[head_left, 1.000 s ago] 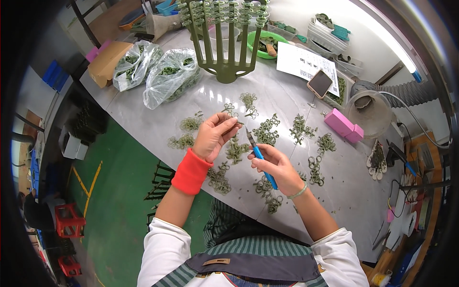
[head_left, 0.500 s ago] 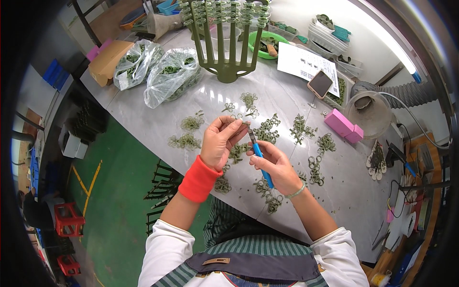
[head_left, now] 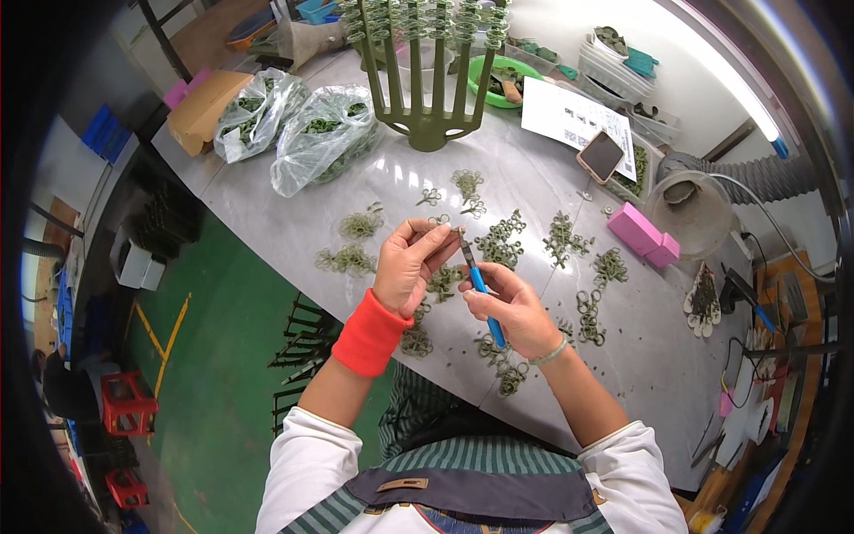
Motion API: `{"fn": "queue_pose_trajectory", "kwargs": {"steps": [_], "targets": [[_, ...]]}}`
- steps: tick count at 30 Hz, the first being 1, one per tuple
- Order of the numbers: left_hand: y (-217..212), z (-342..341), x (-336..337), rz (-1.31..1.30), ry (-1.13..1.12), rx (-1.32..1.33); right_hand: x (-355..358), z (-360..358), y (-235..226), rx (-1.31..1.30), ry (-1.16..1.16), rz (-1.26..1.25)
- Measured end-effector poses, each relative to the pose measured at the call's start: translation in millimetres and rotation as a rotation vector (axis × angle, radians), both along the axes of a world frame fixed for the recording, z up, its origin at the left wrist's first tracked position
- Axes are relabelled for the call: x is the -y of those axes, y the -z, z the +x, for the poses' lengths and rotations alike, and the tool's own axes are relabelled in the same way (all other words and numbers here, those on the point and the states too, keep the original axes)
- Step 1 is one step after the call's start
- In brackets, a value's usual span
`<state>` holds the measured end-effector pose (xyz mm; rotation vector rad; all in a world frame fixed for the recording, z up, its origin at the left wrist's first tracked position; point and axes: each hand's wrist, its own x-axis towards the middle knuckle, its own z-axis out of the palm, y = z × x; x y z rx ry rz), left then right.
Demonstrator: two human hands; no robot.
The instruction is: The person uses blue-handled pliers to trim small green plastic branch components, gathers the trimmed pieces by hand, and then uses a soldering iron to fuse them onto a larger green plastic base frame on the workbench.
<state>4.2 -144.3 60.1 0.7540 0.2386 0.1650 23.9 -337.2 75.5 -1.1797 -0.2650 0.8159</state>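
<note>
Jutting from right hand (head_left: 519,315): slim plier-like tool (head_left: 478,279), blue-handled, grey-tipped.

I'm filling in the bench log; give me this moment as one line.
left hand: pinching small green piece | right hand: gripping blue-handled tool | tool tip: right by the piece | table: green ring clusters

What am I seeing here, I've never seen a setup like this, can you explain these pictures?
There's no machine: these are a person's bare hands. Every picture comes from one wide fisheye camera on their head, looking down, so straight edges bend. The left hand, with a red wristband behind it, pinches a small green piece, mostly hidden by fingers. The right hand holds a blue-handled tool, its tip close to that piece. Clusters of green rings lie on the grey table; farther back are plastic bags and a green pronged rack.
</note>
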Motion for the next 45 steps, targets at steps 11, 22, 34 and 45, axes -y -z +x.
{"fn": "queue_pose_trajectory", "kwargs": {"steps": [11,22,34,45], "targets": [[6,-3,-41,0.136,-0.016,-0.074,-1,2,2,-0.006,-0.005,-0.085],[43,44,-92,1.907,-0.269,-0.031,8,4,1,-0.001,-0.011,-0.110],[64,115,-73,1.864,-0.013,-0.046,16,6,0,0.007,0.016,-0.131],[-1,37,-49,0.347,0.224,-0.129,12,0,-1,0.018,-0.008,-0.103]]}}
